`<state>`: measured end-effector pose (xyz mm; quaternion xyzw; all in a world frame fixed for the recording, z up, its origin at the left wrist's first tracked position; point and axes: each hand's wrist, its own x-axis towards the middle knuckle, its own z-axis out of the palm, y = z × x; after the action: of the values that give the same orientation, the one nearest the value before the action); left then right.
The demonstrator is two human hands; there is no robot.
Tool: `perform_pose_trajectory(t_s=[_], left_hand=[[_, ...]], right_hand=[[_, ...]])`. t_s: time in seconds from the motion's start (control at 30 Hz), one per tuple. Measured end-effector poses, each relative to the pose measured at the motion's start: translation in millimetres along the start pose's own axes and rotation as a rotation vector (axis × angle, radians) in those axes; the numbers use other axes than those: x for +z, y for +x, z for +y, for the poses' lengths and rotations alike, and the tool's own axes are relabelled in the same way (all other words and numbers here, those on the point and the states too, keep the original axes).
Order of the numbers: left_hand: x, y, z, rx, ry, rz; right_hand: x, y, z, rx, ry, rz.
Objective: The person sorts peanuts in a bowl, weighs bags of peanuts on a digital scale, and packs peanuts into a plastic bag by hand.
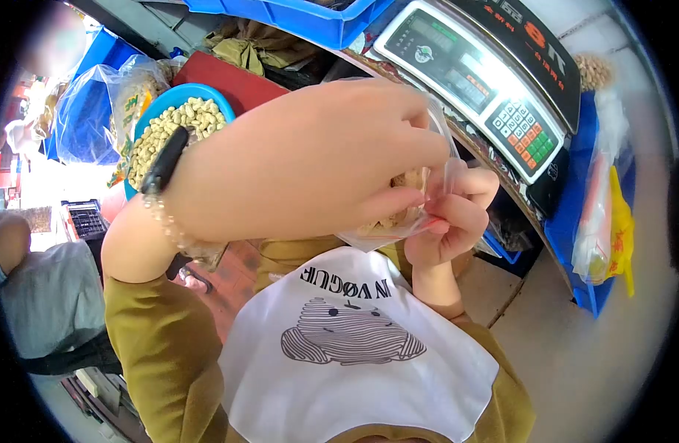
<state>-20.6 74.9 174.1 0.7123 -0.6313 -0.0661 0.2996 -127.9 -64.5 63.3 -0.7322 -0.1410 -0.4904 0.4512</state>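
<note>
A clear plastic bag with light brown pieces inside is held in front of my chest. My left hand reaches across from the left, close to the camera, with bent fingers pinching the bag near its edge. It covers much of the bag. On the other side, my right hand has its fingers curled and closed on the bag's edge, right beside the left fingertips. A dark band and a beaded bracelet are on my left wrist.
A blue bowl of peanuts stands beyond my left wrist. A digital scale is at the upper right, near a blue crate. Plastic bags lie at the far right. Another person's leg shows at the left.
</note>
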Motion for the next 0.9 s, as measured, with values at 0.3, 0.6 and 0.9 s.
perform_pose_trajectory(t_s=[0.3,0.6,0.9], left_hand=[[-13.2,-23.2,9.2,-0.113,0.19,-0.117],[0.4,-22.2,5.0,0.006,0.186,-0.173],[-3.6,-19.3,17.9,-0.046,0.273,-0.231]], right_hand=[[8.0,-1.8,3.4,-0.052,0.116,-0.028],[3.6,-3.2,6.3,-0.092,0.108,-0.116],[19.9,-8.2,19.1,-0.367,0.228,0.119]])
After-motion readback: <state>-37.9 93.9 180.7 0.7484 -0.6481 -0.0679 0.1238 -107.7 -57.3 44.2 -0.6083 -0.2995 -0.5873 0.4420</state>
